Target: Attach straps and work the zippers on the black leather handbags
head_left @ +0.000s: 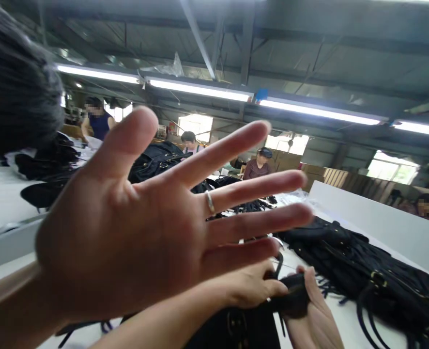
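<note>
Item: black bag, low on the white table. Our left hand was closed on its dark top edge; our right hand curled under it. Another person's spread hand, ringed, held nothing.

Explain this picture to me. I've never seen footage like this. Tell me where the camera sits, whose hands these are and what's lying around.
There is no machine here. The camera sits on a worker's head and looks forward over a white table. A big open hand wearing a ring blocks much of the view, and I cannot tell whose it is. Below it, what look like the wearer's left hand and right hand grip a black bag. More black bags are piled to the right. Other people work further back.
</note>
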`<state>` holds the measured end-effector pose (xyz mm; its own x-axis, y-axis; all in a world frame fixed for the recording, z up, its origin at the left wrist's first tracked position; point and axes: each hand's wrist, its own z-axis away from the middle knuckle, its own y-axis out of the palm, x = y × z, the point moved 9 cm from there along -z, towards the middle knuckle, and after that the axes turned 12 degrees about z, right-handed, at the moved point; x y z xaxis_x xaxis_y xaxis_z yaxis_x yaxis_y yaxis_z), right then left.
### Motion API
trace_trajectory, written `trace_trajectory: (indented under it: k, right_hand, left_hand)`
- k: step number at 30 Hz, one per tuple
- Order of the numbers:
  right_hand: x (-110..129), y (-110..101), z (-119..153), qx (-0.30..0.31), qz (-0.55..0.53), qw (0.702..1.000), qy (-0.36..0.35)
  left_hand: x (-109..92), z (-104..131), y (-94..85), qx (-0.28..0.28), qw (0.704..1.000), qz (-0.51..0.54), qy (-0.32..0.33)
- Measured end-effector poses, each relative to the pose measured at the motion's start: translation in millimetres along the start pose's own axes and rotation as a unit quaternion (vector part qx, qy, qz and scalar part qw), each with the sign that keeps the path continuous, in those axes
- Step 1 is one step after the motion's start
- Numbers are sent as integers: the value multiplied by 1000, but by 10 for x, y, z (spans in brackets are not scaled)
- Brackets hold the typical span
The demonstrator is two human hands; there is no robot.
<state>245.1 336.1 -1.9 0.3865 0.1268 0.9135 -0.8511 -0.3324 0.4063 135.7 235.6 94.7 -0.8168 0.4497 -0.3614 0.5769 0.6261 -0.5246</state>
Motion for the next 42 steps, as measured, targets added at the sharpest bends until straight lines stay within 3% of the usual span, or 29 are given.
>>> trace_trajectory:
  k: [4, 7, 11, 17, 25, 29, 33, 38, 42]
  right_hand:
    - [-292, 269, 104, -24, -166, 980, 107]
    - [-271, 487, 229, -25, -191, 967, 165]
    - [-108, 381, 283, -98, -228, 953, 175]
    - [-8, 296, 333, -123, -258, 940, 186]
    - [26, 378, 433, -136, -281, 927, 208]
    - [28, 377, 486, -157, -291, 920, 213]
    - [-19, 393, 477, -132, -339, 901, 237]
    - [-26, 417, 470, -104, -372, 888, 249]
    - [-21, 537, 556, -107, -379, 877, 276]
  left_hand:
    - [-10, 6, 157, 45, 999, -2, 15]
    - [5, 59, 151, 49, 998, -9, 25]
    - [45, 140, 89, 51, 998, -9, 30]
    - [34, 183, -48, 15, 999, -31, 25]
    - [-162, 155, -52, 108, 993, 41, 35]
    - [-198, 157, -55, 142, 986, -10, 87]
    - [-217, 193, -63, 168, 970, -75, 158]
    - [-222, 322, -310, 175, 967, -52, 176]
    - [-183, 446, -488, 170, 975, -24, 138]
